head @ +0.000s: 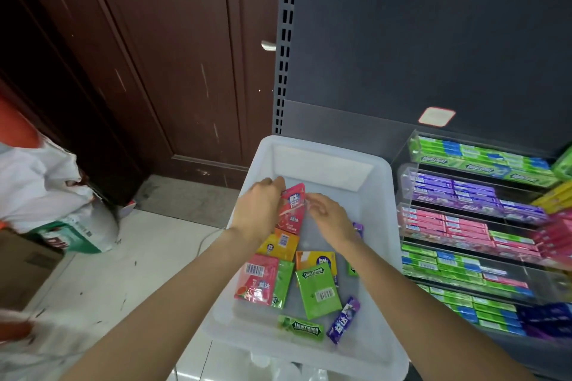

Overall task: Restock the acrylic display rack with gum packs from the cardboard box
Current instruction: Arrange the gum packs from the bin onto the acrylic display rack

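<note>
A translucent white plastic bin [328, 161] holds several loose gum packs: a yellow one [278, 245], a red one [257, 281], a green Doublemint box [317, 291], a purple stick [343, 320]. Both my hands are inside the bin at its far end. My left hand [258, 210] grips a red-pink gum pouch [292, 209] by its left edge. My right hand [329, 215] pinches the same pouch at its right edge. The acrylic display rack [473, 226] stands to the right, its tiers lined with green, purple and pink gum packs. No cardboard box with gum is in view.
A brown wooden door [148, 56] and a dark slotted shelf upright [286, 40] stand behind the bin. On the tiled floor at left lie a white plastic bag [40, 182], a green-white sack [77, 235] and a cardboard carton [21, 266].
</note>
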